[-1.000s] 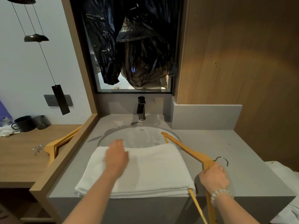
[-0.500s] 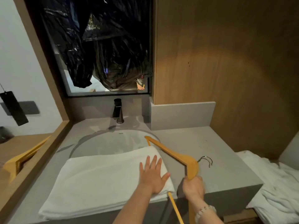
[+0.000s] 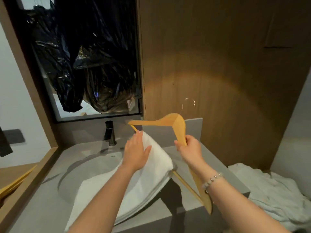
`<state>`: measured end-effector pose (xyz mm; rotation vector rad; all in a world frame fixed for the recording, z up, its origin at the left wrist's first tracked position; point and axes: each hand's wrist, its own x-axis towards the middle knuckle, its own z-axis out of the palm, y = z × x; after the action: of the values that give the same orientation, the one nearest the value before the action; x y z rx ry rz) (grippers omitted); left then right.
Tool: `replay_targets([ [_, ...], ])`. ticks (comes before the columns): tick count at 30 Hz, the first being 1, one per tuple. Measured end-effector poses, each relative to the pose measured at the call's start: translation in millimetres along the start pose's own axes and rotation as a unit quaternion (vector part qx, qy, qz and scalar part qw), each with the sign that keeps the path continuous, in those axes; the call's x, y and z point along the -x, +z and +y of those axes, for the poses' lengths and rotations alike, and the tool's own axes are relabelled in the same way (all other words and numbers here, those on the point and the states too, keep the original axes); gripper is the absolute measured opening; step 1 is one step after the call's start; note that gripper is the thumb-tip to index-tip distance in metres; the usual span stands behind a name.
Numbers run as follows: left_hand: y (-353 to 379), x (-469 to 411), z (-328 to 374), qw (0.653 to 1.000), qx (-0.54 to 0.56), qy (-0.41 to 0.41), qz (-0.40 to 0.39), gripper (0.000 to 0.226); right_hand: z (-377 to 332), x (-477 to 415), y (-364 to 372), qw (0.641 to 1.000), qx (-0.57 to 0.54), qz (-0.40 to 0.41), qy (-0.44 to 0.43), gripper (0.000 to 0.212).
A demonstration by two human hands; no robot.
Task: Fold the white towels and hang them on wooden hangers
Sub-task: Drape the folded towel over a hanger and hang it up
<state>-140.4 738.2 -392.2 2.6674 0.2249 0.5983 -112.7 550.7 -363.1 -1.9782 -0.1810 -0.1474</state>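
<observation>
A folded white towel (image 3: 146, 180) drapes over the lower bar of a wooden hanger (image 3: 170, 121), its lower end still resting on the grey counter (image 3: 223, 174) over the sink. My right hand (image 3: 190, 147) grips the hanger's right arm and holds it lifted above the counter, metal hook (image 3: 189, 103) pointing up. My left hand (image 3: 137, 152) lies flat on the towel's raised upper end, fingers spread, next to the hanger's left tip.
A black faucet (image 3: 110, 133) stands behind the round sink basin (image 3: 87, 167). More white towels (image 3: 276, 194) lie heaped at the lower right. Another wooden hanger (image 3: 15, 182) rests on the wooden shelf at the left. A wood panel wall rises behind the counter.
My right hand has lifted the hanger off the counter, and the towel's right end rose with it. My left hand moved up along the towel. The view swung right.
</observation>
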Motion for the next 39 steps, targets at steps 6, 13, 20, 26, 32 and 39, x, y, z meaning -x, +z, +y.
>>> replay_targets([
  [6, -98, -74, 77, 0.958, -0.080, 0.160, 0.224, 0.061, -101, -20, -105, 0.982, 0.067, 0.056, -0.169, 0.013],
  [13, -137, -119, 171, 0.921, -0.075, 0.268, 0.272, 0.045, -137, -18, -232, 0.951, 0.177, 0.107, -0.229, 0.020],
  [20, -97, -122, 294, 0.892, -0.060, 0.359, 0.268, 0.043, -130, -10, -360, 0.940, 0.217, 0.153, -0.215, 0.024],
  [26, -46, -140, 416, 0.889, 0.055, 0.358, 0.279, 0.020, -99, -21, -474, 0.933, 0.226, 0.192, -0.204, 0.017],
  [32, 6, -178, 529, 0.892, 0.108, 0.360, 0.252, 0.020, -68, -57, -574, 0.870, 0.370, 0.286, -0.157, 0.033],
  [39, 41, -245, 621, 0.894, 0.131, 0.350, 0.248, 0.017, -40, -108, -656, 0.778, 0.526, 0.304, -0.157, 0.052],
])
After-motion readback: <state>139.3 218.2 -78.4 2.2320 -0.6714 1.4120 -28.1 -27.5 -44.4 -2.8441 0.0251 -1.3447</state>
